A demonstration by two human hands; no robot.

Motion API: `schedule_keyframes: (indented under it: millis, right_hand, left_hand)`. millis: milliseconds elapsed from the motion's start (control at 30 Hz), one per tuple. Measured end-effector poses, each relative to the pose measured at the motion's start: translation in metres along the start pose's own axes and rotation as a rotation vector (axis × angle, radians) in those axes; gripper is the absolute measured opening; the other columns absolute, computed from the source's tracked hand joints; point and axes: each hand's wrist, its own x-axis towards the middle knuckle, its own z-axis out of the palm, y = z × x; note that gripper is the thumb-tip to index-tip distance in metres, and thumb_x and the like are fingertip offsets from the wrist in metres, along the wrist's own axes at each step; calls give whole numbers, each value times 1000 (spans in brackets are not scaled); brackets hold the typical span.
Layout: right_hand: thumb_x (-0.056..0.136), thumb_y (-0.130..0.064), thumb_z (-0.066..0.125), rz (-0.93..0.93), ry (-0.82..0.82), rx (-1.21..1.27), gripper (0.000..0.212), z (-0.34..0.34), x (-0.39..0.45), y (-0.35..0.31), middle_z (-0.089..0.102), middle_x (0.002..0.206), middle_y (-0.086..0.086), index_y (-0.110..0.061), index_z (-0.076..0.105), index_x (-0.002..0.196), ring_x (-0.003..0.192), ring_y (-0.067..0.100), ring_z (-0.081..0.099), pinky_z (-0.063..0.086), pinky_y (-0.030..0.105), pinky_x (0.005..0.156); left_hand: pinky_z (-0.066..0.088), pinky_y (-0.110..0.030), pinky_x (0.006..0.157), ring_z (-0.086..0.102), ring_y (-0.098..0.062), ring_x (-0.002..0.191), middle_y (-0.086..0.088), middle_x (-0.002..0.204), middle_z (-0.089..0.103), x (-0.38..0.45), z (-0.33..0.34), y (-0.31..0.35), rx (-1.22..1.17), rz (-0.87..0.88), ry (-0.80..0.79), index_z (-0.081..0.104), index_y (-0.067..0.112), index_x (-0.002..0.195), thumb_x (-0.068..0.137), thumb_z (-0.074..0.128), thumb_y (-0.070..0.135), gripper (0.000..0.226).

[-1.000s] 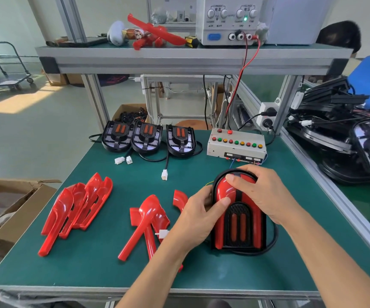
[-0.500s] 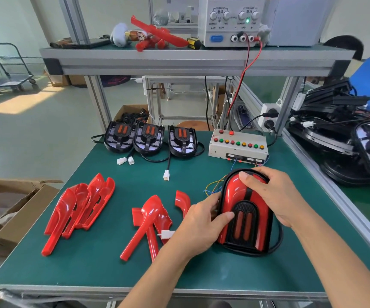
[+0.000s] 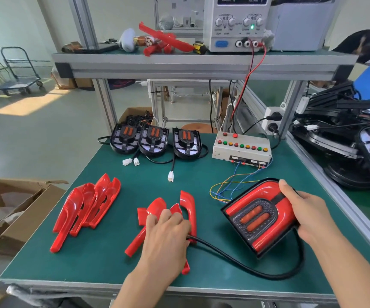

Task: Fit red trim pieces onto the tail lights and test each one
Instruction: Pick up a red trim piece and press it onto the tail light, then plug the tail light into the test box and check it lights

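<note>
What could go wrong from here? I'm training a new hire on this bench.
1. The right hand holds the tail light tilted; it might slip.
2. Its black cable loops toward the left hand, which is reaching into the loose red trim pieces; a tug could scatter them.

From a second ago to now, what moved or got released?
The left hand let go of the tail light and went left to the loose red trim pieces, by its cable. The right hand swung the light rightward, tilted. The three untrimmed lights stayed put.
</note>
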Motion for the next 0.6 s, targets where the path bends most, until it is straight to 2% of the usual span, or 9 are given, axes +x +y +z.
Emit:
schedule_keyframes:
  millis: [67, 200, 333, 400, 467, 500, 567, 600]
  right_hand:
    - [85, -46, 78, 16, 29, -5, 40, -7, -1, 3, 75, 64, 4, -7, 71, 90, 60, 23, 70, 54, 33, 64]
    - [85, -47, 78, 34, 66, -21, 40, -30, -4, 9, 74, 61, 5, -8, 71, 88, 49, 19, 70, 51, 33, 63]
    - [83, -51, 78, 61, 86, -42, 46, -49, -5, 15, 76, 69, 11, -7, 73, 94, 51, 19, 72, 53, 35, 65]
    - [80, -52, 78, 69, 60, 2, 48, -51, -7, 15, 78, 73, 11, -7, 73, 97, 54, 19, 73, 53, 36, 67]
    - [73, -54, 77, 107, 11, 167, 57, -48, -7, 18, 80, 87, 13, -8, 73, 106, 66, 22, 76, 56, 41, 72]
    - [73, -55, 73, 142, -21, 264, 62, -48, -6, 20, 79, 101, 16, -7, 73, 113, 77, 26, 77, 58, 45, 76]
    - [85, -54, 61, 215, -134, 435, 63, -44, -4, 21, 67, 126, 26, -1, 73, 117, 98, 37, 74, 61, 55, 80]
    - [95, -52, 51, 229, -209, 564, 64, -44, -3, 23, 62, 130, 30, 4, 73, 117, 106, 41, 70, 60, 59, 83]
  left_hand:
    - [43, -36, 64, 59, -19, 76, 13, 75, 59, 3, -4, 0, -31, 32, 51, 63, 28, 70, 57, 89, 29, 29]
    - [32, -36, 77, 52, -17, 85, 14, 87, 58, 9, -6, 0, -313, 90, 157, 65, 29, 83, 79, 74, 30, 10]
    - [41, -25, 81, 53, -13, 88, 5, 96, 57, 20, -13, 16, -585, 174, 99, 69, 17, 95, 92, 67, 19, 5]
    - [44, -29, 82, 56, -17, 90, 2, 100, 56, 26, -10, 26, -624, 196, 54, 69, 14, 100, 94, 65, 17, 8]
    - [45, -34, 83, 56, -20, 90, 1, 102, 55, 32, -3, 36, -621, 210, 14, 69, 14, 102, 96, 64, 20, 10]
    - [45, -36, 84, 56, -21, 90, 1, 103, 55, 34, 0, 40, -615, 217, -1, 69, 14, 102, 96, 63, 20, 11]
    - [45, -38, 87, 56, -23, 93, -1, 106, 55, 39, 4, 47, -612, 242, -25, 69, 13, 102, 96, 64, 20, 11]
    - [45, -39, 89, 56, -23, 97, -1, 109, 56, 41, 6, 50, -604, 267, -29, 69, 12, 101, 95, 64, 20, 11]
